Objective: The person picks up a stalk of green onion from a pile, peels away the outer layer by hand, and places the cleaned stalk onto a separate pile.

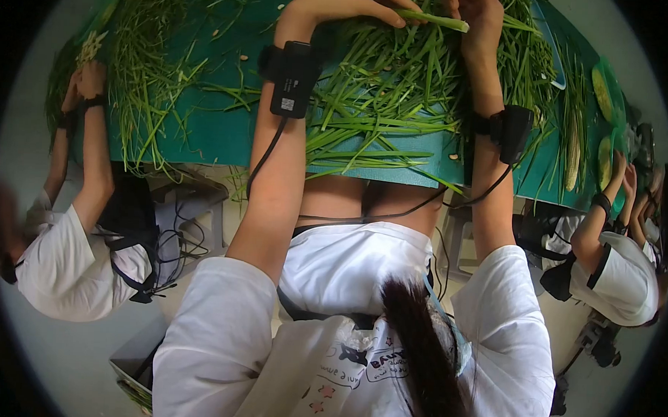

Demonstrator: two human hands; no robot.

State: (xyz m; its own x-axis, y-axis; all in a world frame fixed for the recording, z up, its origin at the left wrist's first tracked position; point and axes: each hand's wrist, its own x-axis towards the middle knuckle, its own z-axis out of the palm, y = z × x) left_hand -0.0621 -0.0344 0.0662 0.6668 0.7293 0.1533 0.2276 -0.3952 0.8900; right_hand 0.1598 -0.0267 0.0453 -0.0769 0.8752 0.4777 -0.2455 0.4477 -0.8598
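My left hand [348, 3] is at the top edge of the view, thumb and fingers closed on a green stalk [440, 21]. The stalk's pale cut end points right, toward my right hand [482, 22]. The fingers of that hand are curled, and the frame's top edge partly cuts them off. Whether they grip anything does not show. Beneath both hands lies a loose heap of long, thin green leaves [386, 85], which look like chives, spread over the green tabletop [223, 127].
More greens [143, 77] lie to the left, where another person's hands [88, 78] hold a pale bunch. At the right are green baskets [603, 89] and another person's hand [623, 178]. Black cables [273, 155] run from my wrist devices.
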